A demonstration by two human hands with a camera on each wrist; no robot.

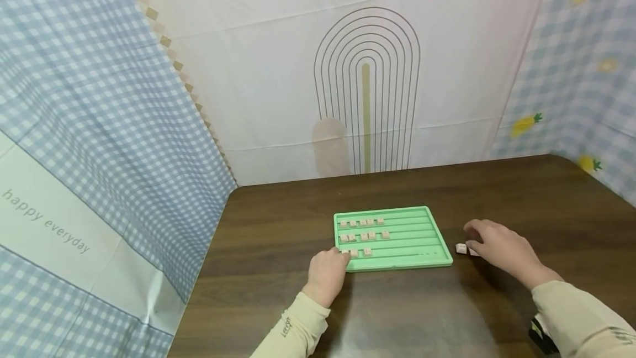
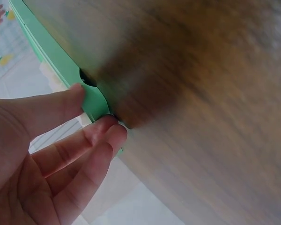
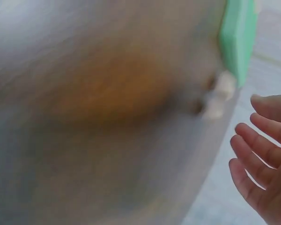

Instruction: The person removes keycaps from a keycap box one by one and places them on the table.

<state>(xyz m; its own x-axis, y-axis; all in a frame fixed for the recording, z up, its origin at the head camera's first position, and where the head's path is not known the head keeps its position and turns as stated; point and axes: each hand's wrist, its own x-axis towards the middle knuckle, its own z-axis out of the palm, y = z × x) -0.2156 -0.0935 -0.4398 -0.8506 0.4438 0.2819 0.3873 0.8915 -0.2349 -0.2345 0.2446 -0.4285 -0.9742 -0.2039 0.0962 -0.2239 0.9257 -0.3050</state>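
Observation:
A light green tray (image 1: 412, 246) with raised ridges lies on the table. Small cream blocks (image 1: 367, 251), faintly marked on top and shaped like keycaps, stand along three of its rows, toward the left. My left hand (image 1: 327, 272) holds the tray's near left corner; in the left wrist view the thumb presses one side of the green rim (image 2: 56, 56) and the fingertips curl round the corner. To the right of the tray, my right hand (image 1: 507, 247) hovers with loosely bent fingers over two loose blocks (image 1: 461, 248). The right wrist view shows its fingers (image 3: 255, 145) spread and holding nothing.
The dark brown wooden table (image 1: 278, 220) extends around the tray on all sides. Behind it hangs a white cloth (image 1: 268, 87) with printed arches, and blue checked cloth (image 1: 124, 98) hangs at the left and right.

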